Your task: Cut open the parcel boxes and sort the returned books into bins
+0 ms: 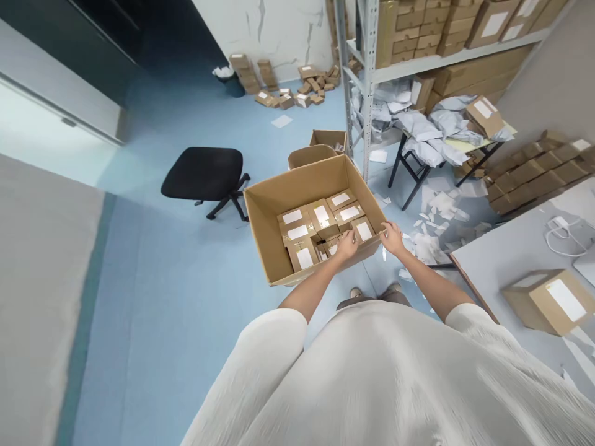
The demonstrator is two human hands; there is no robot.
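The carton is in front of me, open at the top, and small boxes lie across its bottom, most with white labels. My left hand reaches over the near side into it, fingers bent at the small boxes near the right end; I cannot tell whether that grip is closed on one. My right hand has its grip on the carton's rim, at the near right corner, fingers curled against the cardboard. What bears the carton's weight I cannot see.

Beyond its far side stand two more open boxes, and left of it is a black chair on the blue floor. To my right, the bench carries a labelled box and a white cable. Farther off, a metal shelf holds stacked boxes, and grey bags are heaped on a folding bench beside it. Paper scraps litter the floor there.
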